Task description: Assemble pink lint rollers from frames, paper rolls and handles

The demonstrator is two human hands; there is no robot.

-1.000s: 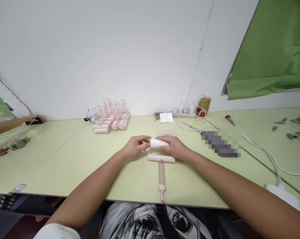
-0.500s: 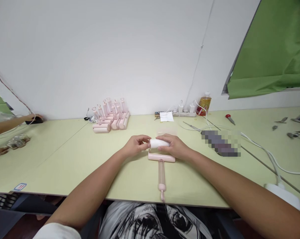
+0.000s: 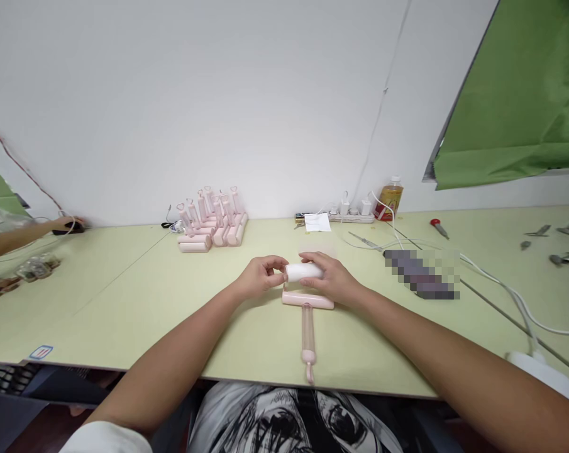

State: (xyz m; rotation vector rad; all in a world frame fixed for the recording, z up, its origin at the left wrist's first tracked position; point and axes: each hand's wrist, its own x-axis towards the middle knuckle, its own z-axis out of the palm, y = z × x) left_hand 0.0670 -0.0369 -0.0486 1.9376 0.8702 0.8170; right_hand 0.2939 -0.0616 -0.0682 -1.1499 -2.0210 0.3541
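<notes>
A white lint roller refill roll (image 3: pixel 304 272) lies sideways between my two hands. The fingertips of my left hand (image 3: pixel 264 275) pinch at its left end. My right hand (image 3: pixel 334 277) is wrapped around its right end, thumb below and fingers above. Just in front of the roll, a pink lint roller handle (image 3: pixel 308 330) rests on the table, its clear ribbed grip pointing toward me. Its pink head cover (image 3: pixel 307 300) runs crosswise below my hands. Behind my right hand, a pale translucent pink piece (image 3: pixel 318 246) is partly hidden.
Several assembled pink lint rollers (image 3: pixel 213 229) stand at the back left. A power strip (image 3: pixel 353 217), a drink bottle (image 3: pixel 390 198) and a red-handled tool (image 3: pixel 439 228) are at the back right. White cables (image 3: pixel 496 277) cross the right side. Another person's arm (image 3: pixel 24 234) reaches in far left.
Both hands keep hold of the white roll in almost the same place. The whole view has shifted slightly; nothing else has visibly moved.
</notes>
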